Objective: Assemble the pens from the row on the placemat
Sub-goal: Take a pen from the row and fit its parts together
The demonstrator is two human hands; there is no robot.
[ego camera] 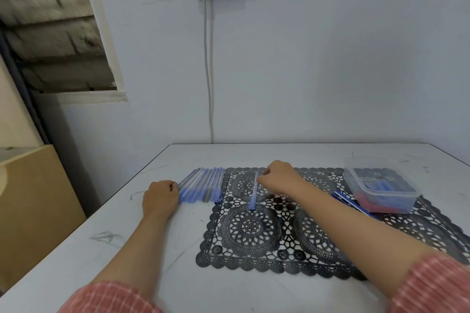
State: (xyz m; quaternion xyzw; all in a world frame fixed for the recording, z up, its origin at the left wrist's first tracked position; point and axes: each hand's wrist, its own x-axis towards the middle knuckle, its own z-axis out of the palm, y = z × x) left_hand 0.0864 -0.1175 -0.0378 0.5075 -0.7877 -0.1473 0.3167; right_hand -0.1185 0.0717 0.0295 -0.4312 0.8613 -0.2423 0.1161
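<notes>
A black lace placemat (254, 236) lies on the white table. Several blue-capped clear pens (203, 185) lie side by side in a row at the mat's left edge, mostly on the bare table. My left hand (160, 198) rests curled against the left side of that row, touching the outermost pen. One pen (254, 190) lies alone on the mat, cap toward me. My right hand (277, 176) has curled fingers at this pen's far end and appears to pinch it.
A clear plastic tub (379, 185) with blue and red pen parts stands on the mat's right side. A dark blue flat item (353, 203) pokes out beside it. A wall with a socket and cable (208, 71) stands behind the table. A wooden cabinet (38, 198) is at left.
</notes>
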